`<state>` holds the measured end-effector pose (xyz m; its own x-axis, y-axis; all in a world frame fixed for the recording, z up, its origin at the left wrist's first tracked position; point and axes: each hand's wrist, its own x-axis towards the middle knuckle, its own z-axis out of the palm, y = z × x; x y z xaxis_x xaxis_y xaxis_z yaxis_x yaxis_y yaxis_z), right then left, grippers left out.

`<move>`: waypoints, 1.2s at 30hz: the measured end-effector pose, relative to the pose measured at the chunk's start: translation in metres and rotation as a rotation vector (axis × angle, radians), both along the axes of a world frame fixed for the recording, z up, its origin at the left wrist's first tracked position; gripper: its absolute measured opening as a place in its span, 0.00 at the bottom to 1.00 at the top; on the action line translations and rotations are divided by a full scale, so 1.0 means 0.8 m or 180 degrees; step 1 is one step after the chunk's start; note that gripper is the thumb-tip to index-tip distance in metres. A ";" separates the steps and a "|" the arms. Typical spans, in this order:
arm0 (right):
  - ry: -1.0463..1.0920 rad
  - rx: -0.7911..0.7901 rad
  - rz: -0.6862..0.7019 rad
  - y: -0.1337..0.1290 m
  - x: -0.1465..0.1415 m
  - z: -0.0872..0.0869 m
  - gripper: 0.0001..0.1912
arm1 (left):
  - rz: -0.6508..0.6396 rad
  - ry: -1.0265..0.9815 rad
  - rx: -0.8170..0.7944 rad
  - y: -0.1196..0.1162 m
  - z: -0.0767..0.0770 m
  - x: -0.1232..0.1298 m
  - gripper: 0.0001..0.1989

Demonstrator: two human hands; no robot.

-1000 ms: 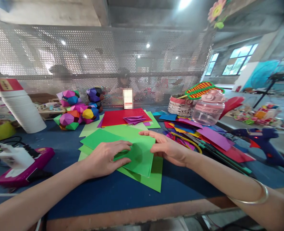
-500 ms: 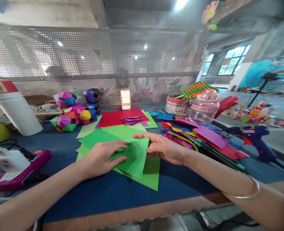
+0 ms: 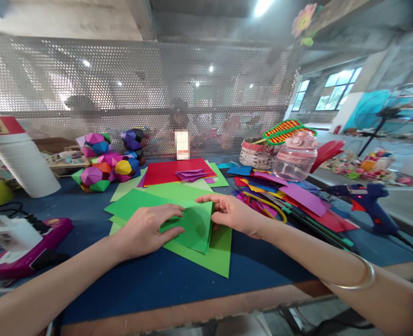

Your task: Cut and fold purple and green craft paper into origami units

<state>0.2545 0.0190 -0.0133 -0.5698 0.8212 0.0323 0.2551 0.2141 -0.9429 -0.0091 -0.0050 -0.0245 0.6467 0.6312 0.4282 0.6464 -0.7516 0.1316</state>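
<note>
Green sheets: I view a darker green stack point(image 3: 192, 224), center of frame, its right end slightly raised, over a light green sheet point(image 3: 220, 261) showing below and to the right.
Left hand: I see the left hand point(image 3: 152, 231) palm down on the darker green stack, fingers loosely curved, thumb spread, nothing clenched.
Right hand: I find the right hand point(image 3: 236, 215) at the stack's right edge, index finger reaching along the top, thumb by the edge; I cannot tell whether it grips the paper.
Bracelet: one silver bangle point(image 3: 363, 282), right forearm, lower right.
Red sheet: one red sheet point(image 3: 164, 171) behind the green ones, small purple pieces point(image 3: 191, 175) on it.
Paper ornaments: cluster of multicolored faceted balls point(image 3: 95, 177), left of center.
Cups: one leaning stack of white paper cups point(image 3: 28, 163), far left, red and white at top.
Power strip: one magenta strip point(image 3: 28, 256), lower left, white plug point(image 3: 12, 231) in it.
Bottle: one clear pink bottle point(image 3: 295, 158), right of center, beside a woven basket point(image 3: 257, 155).
Scraps: colored paper pieces point(image 3: 306, 198) right of the right hand.
Glue gun: one blue glue gun point(image 3: 376, 207), right side, on the blue tabletop point(image 3: 140, 289).
Backdrop: perforated metal screen point(image 3: 129, 74), upper frame, figures blurred behind it.
</note>
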 end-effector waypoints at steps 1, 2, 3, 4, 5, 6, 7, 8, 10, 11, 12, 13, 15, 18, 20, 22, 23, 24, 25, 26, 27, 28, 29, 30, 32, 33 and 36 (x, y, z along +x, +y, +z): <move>-0.0174 0.0292 -0.0018 0.002 0.001 -0.002 0.30 | 0.0024 0.0038 0.0016 0.000 0.000 0.000 0.14; -0.0353 0.0615 -0.0061 0.003 0.001 -0.004 0.29 | 0.0049 0.0078 0.0027 0.000 0.000 0.000 0.14; -0.0527 0.0952 -0.0117 0.004 0.002 -0.005 0.26 | 0.0075 0.0119 0.0031 0.000 0.000 0.000 0.14; -0.0686 0.1283 -0.0171 0.004 0.003 -0.007 0.24 | 0.0103 0.0160 0.0036 0.000 0.001 0.000 0.14; -0.0816 0.1588 -0.0218 0.004 0.003 -0.008 0.22 | 0.0131 0.0204 0.0034 0.000 0.001 0.000 0.15; -0.0920 0.1850 -0.0253 0.004 0.004 -0.010 0.19 | 0.0154 0.0245 0.0033 0.001 0.001 0.001 0.15; -0.1007 0.2071 -0.0277 0.005 0.005 -0.012 0.18 | 0.0171 0.0282 0.0025 0.001 0.000 0.001 0.15; -0.1088 0.2256 -0.0296 0.005 0.005 -0.013 0.16 | 0.0181 0.0311 0.0020 0.001 0.000 0.001 0.16; -0.1230 0.2495 -0.0332 0.006 0.007 -0.016 0.13 | 0.0169 0.0343 0.0023 0.002 0.001 0.002 0.16; -0.1268 0.2580 -0.0322 0.006 0.007 -0.017 0.11 | 0.0133 0.0323 0.0042 0.002 0.001 0.002 0.15; -0.1270 0.2662 -0.0288 0.007 0.008 -0.017 0.09 | 0.0082 0.0241 0.0087 0.001 0.002 0.003 0.14; -0.1233 0.2743 -0.0245 0.007 0.008 -0.017 0.07 | 0.0035 0.0090 0.0152 -0.001 0.004 0.004 0.12; -0.1016 0.2926 -0.0256 0.007 0.009 -0.014 0.04 | -0.0007 -0.0383 0.0406 -0.008 0.008 0.006 0.09; -0.0577 0.3125 -0.0544 0.005 0.009 -0.009 0.06 | 0.0075 -0.1052 0.0937 -0.024 0.015 0.011 0.18; -0.0413 0.3051 -0.0718 0.003 0.009 -0.006 0.06 | -0.0023 -0.1108 0.1046 -0.034 0.016 0.015 0.22; -0.0346 0.2905 -0.0791 0.001 0.008 -0.005 0.07 | -0.0184 -0.0963 0.0904 -0.041 0.016 0.020 0.23; -0.0302 0.2874 -0.0822 0.000 0.007 -0.005 0.07 | -0.0210 -0.0909 0.0775 -0.043 0.015 0.023 0.23; -0.0249 0.2888 -0.0846 -0.001 0.007 -0.005 0.08 | -0.0157 -0.0918 0.0590 -0.043 0.015 0.025 0.23; -0.0182 0.2956 -0.0860 -0.002 0.007 -0.005 0.08 | -0.0045 -0.0990 0.0303 -0.043 0.016 0.028 0.23; -0.0100 0.3074 -0.0861 -0.002 0.007 -0.004 0.08 | 0.0083 -0.1128 -0.0131 -0.041 0.017 0.029 0.23; -0.0019 0.3217 -0.0839 -0.003 0.008 -0.004 0.09 | 0.0206 -0.1349 -0.0705 -0.038 0.018 0.031 0.24; 0.0042 0.3371 -0.0789 -0.004 0.008 -0.003 0.11 | 0.0278 -0.1649 -0.1385 -0.035 0.020 0.032 0.24; 0.0077 0.3528 -0.0729 -0.005 0.009 -0.002 0.12 | 0.0265 -0.2015 -0.2103 -0.031 0.022 0.032 0.25; 0.0076 0.3667 -0.0661 -0.006 0.009 -0.001 0.13 | 0.0159 -0.2445 -0.2763 -0.028 0.024 0.033 0.27; 0.0001 0.3887 -0.0523 -0.008 0.010 -0.001 0.15 | -0.0145 -0.3388 -0.3646 -0.022 0.028 0.033 0.28; -0.0046 0.3955 -0.0450 -0.009 0.010 -0.002 0.15 | -0.0229 -0.3780 -0.3870 -0.020 0.029 0.033 0.27; -0.0127 0.4036 -0.0247 -0.010 0.009 -0.004 0.16 | 0.0062 -0.4377 -0.4125 -0.016 0.032 0.033 0.15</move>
